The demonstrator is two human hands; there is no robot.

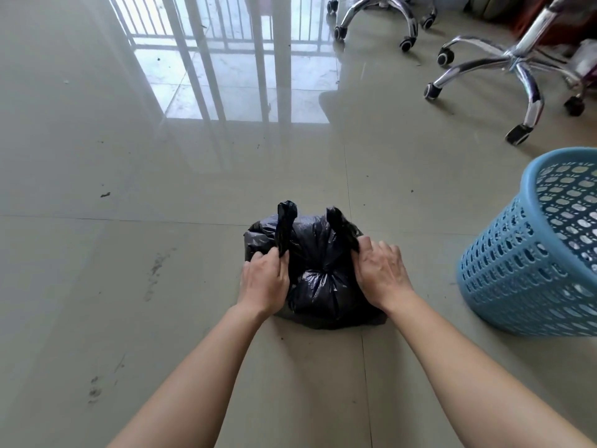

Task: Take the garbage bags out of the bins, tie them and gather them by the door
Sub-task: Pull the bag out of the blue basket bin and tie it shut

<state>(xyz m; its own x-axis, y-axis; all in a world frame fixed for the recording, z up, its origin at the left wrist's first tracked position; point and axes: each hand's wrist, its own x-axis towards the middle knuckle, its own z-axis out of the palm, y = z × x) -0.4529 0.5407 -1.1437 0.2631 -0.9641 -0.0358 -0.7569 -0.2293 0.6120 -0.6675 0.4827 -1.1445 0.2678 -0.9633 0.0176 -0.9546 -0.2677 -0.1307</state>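
your two bare hands are down on the black garbage bag (318, 292), which sits on the glossy grey tile floor (129, 253) right in front of you, left of the blue bin (517, 270) and apart from it. your left hand (265, 281) pinches one twisted tail of plastic (286, 227) between thumb and curled fingers. that tail stands up, thin and rope-like, with a crumpled tip. your right hand (381, 274) grips the other tail (342, 226), fingers curled over it, the plastic bunched and slanting off toward the bag's right shoulder. between the hands the film puckers into a tight gather (324, 270), fine creases fanning out from it. the bag itself is a squat, lumpy bundle, shiny and wrinkled. the bin is round plastic, narrowing toward its foot, its wall pierced all over with small oval holes under a smooth rolled rim. further off at the upper right a chrome star-shaped chair base (517, 69) stands on black castors, with a second chair base (407, 44) behind it. the floor mirrors pale vertical bars (206, 59) and carries a few dark specks and smudges.
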